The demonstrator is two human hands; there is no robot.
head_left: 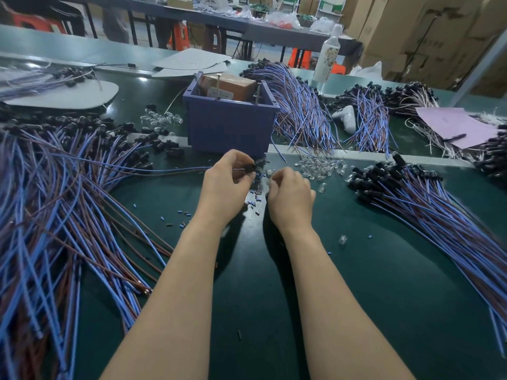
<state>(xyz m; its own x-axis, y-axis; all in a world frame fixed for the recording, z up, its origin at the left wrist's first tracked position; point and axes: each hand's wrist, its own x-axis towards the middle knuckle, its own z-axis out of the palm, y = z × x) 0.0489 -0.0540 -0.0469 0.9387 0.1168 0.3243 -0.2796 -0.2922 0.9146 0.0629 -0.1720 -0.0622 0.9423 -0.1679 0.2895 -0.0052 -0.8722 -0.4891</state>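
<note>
My left hand (229, 178) pinches a small black holder (251, 168) on the end of a blue and brown wire pair (164, 170) that trails off to the left. My right hand (289, 194) is curled beside it, its fingertips closed on something small and clear at the thumb (270, 180); what exactly it is I cannot tell. A heap of clear bulbs (319, 165) lies just right of the hands. Both hands hover over the dark green mat (274, 283), in front of a blue plastic bin (230, 124).
Large piles of blue and brown wires with black ends lie at the left (55, 215), right (439, 215) and behind the bin (301, 105). Small cut sleeve bits (253, 201) are scattered near the hands. A bottle (327, 53), a pink paper (455, 124) and cardboard boxes stand further back.
</note>
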